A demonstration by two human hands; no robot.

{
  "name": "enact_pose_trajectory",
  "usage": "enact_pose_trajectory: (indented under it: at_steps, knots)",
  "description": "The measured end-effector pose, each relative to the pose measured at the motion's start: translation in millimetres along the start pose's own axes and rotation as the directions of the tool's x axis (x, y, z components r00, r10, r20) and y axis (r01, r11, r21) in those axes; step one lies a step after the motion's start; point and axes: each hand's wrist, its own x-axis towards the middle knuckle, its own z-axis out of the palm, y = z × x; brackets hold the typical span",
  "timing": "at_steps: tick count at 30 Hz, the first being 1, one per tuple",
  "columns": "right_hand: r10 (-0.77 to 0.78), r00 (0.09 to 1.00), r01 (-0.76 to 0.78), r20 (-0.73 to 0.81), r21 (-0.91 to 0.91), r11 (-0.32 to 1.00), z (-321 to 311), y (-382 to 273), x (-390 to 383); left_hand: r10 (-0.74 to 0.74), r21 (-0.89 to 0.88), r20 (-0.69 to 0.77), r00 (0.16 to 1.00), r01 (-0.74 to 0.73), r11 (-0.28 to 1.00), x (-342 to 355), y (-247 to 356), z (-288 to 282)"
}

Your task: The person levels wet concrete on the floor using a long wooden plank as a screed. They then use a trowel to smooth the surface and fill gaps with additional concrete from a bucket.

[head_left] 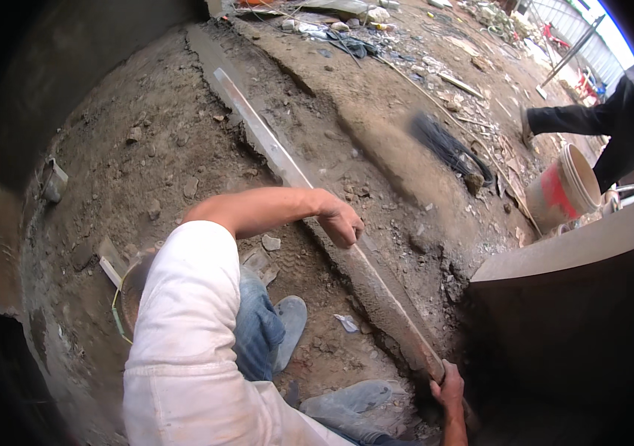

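Observation:
A long, straight screed bar [276, 152] lies along a narrow strip of wet-looking mortar [376, 305] and slants from the upper left to the lower right. My left hand [341, 219] is closed in a fist over the bar near its middle, with the arm bent across from the left. At the bar's near end, my right hand [448, 385] wraps round it, fingers partly hidden by the hand and the bar. Both my shoes, greyed with dust, rest on the dirt left of the strip.
A bucket [135, 293] stands partly behind my left sleeve. To the right are a red-and-white bucket [558, 193], a pale curved board edge [570, 249] and a coil of dark wire [447, 149]. Another person's dark-trousered leg [573, 119] shows beyond. Rubble [347, 33] litters the far ground.

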Motion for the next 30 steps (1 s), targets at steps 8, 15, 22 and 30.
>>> enact_pose_trajectory:
  at_steps: [8,15,22,30]
  knots:
    - [0.156,0.982,-0.172,0.104,0.167,0.971,18,-38,1,-0.001,0.122,0.04,0.999,-0.004,0.992,4,-27,35]
    - [0.157,0.985,-0.16,0.071,0.04,0.986,17,2,1,0.262,0.425,0.134,0.956,-0.295,0.856,58,22,21]
    - [0.33,0.927,-0.338,-0.179,-0.015,0.941,36,0,-27,0.197,0.606,-0.121,0.973,-0.084,0.791,45,4,55]
    - [0.368,0.904,-0.393,-0.216,-0.086,0.915,66,8,5,0.068,0.622,-0.166,0.984,0.051,0.782,52,-2,55]
